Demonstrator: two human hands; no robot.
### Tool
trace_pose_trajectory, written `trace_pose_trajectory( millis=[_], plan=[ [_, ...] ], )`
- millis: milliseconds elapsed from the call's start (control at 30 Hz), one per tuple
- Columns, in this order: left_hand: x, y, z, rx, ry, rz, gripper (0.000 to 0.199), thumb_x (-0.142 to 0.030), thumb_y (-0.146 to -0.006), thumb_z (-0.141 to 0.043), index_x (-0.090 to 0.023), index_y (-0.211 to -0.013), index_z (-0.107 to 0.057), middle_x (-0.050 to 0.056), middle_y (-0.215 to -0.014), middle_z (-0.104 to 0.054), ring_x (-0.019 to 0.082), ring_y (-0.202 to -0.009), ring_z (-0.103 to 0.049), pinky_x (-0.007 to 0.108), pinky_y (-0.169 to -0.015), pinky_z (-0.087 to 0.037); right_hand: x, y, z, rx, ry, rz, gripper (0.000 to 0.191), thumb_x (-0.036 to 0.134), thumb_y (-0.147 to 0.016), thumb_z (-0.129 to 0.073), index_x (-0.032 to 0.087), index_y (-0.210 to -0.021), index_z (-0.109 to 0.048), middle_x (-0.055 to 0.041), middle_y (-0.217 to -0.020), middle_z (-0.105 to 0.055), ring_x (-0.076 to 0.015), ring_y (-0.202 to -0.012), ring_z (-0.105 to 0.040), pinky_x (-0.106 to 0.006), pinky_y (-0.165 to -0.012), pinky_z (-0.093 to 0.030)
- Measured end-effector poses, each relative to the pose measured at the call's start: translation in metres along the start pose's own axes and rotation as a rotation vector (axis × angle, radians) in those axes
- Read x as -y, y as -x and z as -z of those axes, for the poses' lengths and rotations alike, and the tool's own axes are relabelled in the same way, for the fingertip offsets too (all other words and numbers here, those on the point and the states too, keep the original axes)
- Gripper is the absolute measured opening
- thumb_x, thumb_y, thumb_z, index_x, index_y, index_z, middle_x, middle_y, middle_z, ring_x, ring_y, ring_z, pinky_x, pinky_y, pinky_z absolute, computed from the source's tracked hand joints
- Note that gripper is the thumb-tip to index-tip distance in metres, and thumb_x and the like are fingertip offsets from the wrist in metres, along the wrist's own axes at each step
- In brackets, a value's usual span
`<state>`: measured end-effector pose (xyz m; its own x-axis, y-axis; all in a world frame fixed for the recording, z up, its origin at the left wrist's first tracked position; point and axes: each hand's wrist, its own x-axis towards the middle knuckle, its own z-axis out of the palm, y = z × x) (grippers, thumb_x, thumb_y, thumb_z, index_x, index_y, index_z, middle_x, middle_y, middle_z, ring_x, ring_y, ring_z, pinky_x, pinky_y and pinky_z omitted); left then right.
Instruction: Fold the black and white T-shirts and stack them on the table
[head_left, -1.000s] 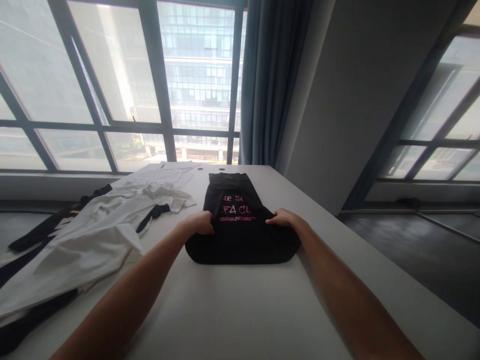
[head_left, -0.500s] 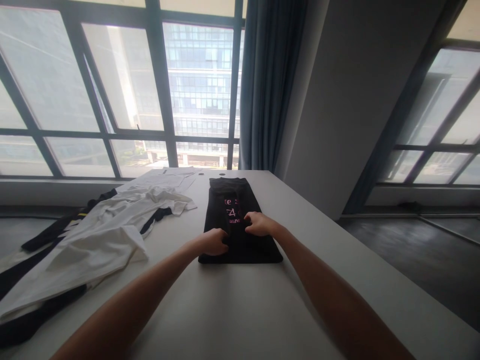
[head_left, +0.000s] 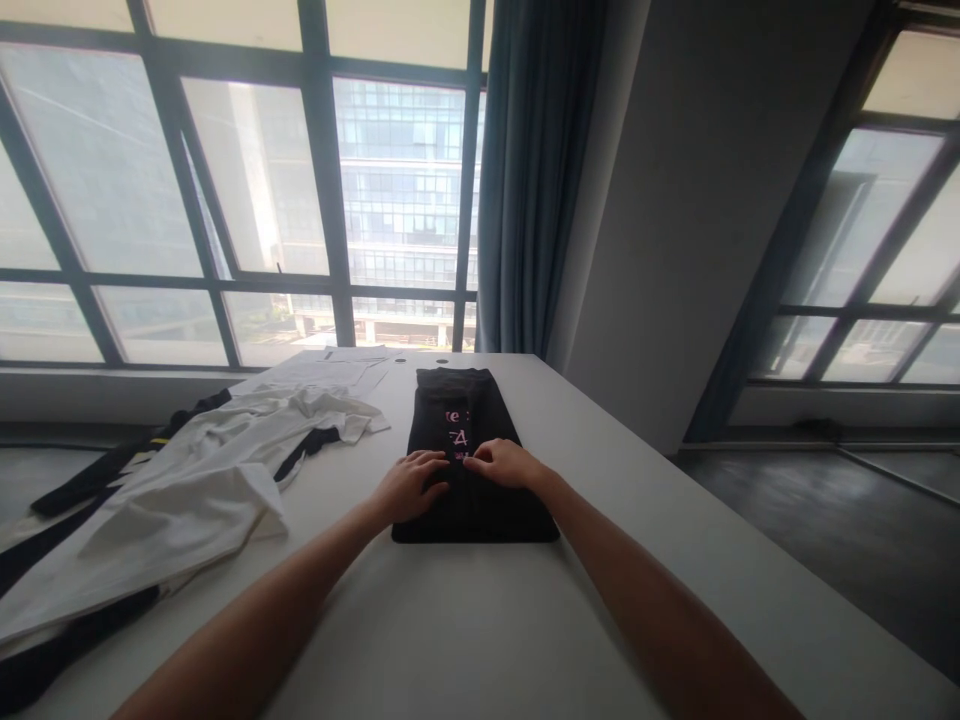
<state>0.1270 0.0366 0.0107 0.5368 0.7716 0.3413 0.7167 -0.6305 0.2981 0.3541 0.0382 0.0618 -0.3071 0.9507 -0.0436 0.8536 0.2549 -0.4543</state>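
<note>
A folded black garment [head_left: 480, 510] with pink lettering lies on the white table [head_left: 465, 620] in front of me. My left hand [head_left: 412, 485] rests on its left part, fingers apart and pointing toward the lettering. On the right, my right hand [head_left: 506, 463] has its thumb and forefinger pinched on the black cloth just beside the lettering. The fingertips of both hands are close together near the middle of the garment.
White and black garments [head_left: 202, 510] lie loosely heaped along the table's left side. White sheets [head_left: 337, 368] lie behind them. Past the far edge are windows and a blue curtain [head_left: 517, 200]; a grey pillar [head_left: 675, 220] stands at the right.
My right hand has moved left toward my left hand, over the cloth. The fingers of my left hand have spread on the garment. The camera view has tilted up slightly.
</note>
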Motion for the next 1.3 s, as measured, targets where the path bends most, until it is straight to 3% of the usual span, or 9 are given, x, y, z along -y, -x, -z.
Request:
trace_pose_trajectory(
  millis=[67, 100, 233, 333, 433, 600, 867, 1067, 1300],
  plan=[
    [0.016, 0.000, -0.010, 0.123, -0.059, 0.057, 0.058, -0.055, -0.092, -0.050, -0.024, -0.141, -0.051, 0.008, -0.158, -0.037, 0.030, -0.147, -0.029, 0.049, -0.119, -0.024, -0.009, -0.005, -0.010, -0.151, 0.103, 0.085, 0.048, 0.049, -0.090, -0.060, 0.018, -0.126, -0.065, -0.0130, -0.124, -0.067, -0.0252, -0.115, -0.063, -0.033, -0.099, -0.047],
    [0.021, 0.000, -0.014, 0.184, -0.073, 0.100, 0.063, -0.059, -0.092, -0.047, -0.025, -0.146, -0.046, 0.007, -0.161, -0.029, 0.031, -0.149, -0.022, 0.053, -0.120, -0.019, -0.014, -0.008, -0.017, -0.158, 0.154, 0.101, 0.055, 0.048, -0.090, -0.061, 0.019, -0.135, -0.059, -0.0134, -0.137, -0.059, -0.0268, -0.127, -0.054, -0.037, -0.107, -0.041],
    [0.025, 0.003, -0.019, 0.303, -0.106, 0.186, 0.077, -0.068, -0.093, -0.033, -0.026, -0.157, -0.023, 0.008, -0.164, -0.009, 0.029, -0.152, -0.009, 0.056, -0.119, -0.010, -0.032, -0.016, -0.040, 0.001, 0.252, 0.046, 0.068, 0.057, -0.094, -0.048, 0.025, -0.153, -0.036, -0.0104, -0.160, -0.029, -0.0285, -0.149, -0.021, -0.051, -0.119, -0.016],
    [0.017, 0.005, -0.012, 0.365, -0.138, 0.217, 0.083, -0.072, -0.092, -0.028, -0.023, -0.158, -0.016, 0.010, -0.164, -0.005, 0.029, -0.152, -0.005, 0.057, -0.119, -0.010, -0.039, -0.017, -0.042, 0.023, 0.267, 0.060, 0.069, 0.061, -0.094, -0.044, 0.027, -0.153, -0.035, -0.0092, -0.161, -0.028, -0.0283, -0.149, -0.021, -0.051, -0.119, -0.018],
    [0.011, 0.007, -0.004, 0.403, -0.191, 0.212, 0.083, -0.074, -0.091, -0.029, -0.025, -0.157, -0.024, 0.011, -0.164, -0.012, 0.031, -0.152, -0.011, 0.060, -0.118, -0.012, -0.038, -0.016, -0.039, -0.059, 0.304, 0.105, 0.067, 0.062, -0.093, -0.046, 0.025, -0.148, -0.044, -0.0118, -0.153, -0.042, -0.0301, -0.140, -0.038, -0.047, -0.113, -0.031],
    [0.009, 0.011, 0.004, 0.297, -0.265, 0.108, 0.079, -0.074, -0.089, -0.036, -0.026, -0.151, -0.040, 0.014, -0.157, -0.037, 0.034, -0.144, -0.033, 0.053, -0.114, -0.028, -0.028, -0.019, -0.049, -0.297, 0.283, 0.239, 0.056, 0.048, -0.098, -0.044, 0.020, -0.146, -0.047, -0.0122, -0.146, -0.050, -0.0263, -0.135, -0.044, -0.042, -0.113, -0.032],
    [0.012, 0.010, 0.000, 0.162, -0.291, 0.037, 0.068, -0.070, -0.089, -0.045, -0.026, -0.140, -0.056, 0.013, -0.139, -0.057, 0.034, -0.125, -0.051, 0.049, -0.101, -0.043, -0.022, -0.024, -0.069, -0.326, 0.085, 0.338, 0.031, 0.033, -0.088, -0.066, 0.021, -0.115, -0.073, -0.0091, -0.117, -0.068, -0.0235, -0.113, -0.056, -0.037, -0.101, -0.044],
    [0.017, 0.009, -0.004, 0.015, -0.256, -0.010, 0.037, -0.048, -0.094, -0.053, -0.023, -0.113, -0.073, 0.009, -0.105, -0.067, 0.027, -0.103, -0.059, 0.039, -0.087, -0.050, -0.024, -0.028, -0.069, -0.258, -0.070, 0.387, 0.023, 0.019, -0.081, -0.068, 0.019, -0.101, -0.078, -0.0063, -0.098, -0.073, -0.0201, -0.097, -0.062, -0.033, -0.093, -0.047],
    [0.021, 0.011, -0.010, -0.059, -0.201, -0.006, 0.022, -0.030, -0.094, -0.055, -0.023, -0.089, -0.076, 0.007, -0.093, -0.066, 0.023, -0.095, -0.060, 0.035, -0.083, -0.051, -0.023, -0.026, -0.055, -0.086, -0.208, 0.333, 0.024, 0.017, -0.080, -0.063, 0.018, -0.100, -0.077, -0.0015, -0.079, -0.071, -0.0149, -0.072, -0.063, -0.027, -0.071, -0.050]
  ],
)
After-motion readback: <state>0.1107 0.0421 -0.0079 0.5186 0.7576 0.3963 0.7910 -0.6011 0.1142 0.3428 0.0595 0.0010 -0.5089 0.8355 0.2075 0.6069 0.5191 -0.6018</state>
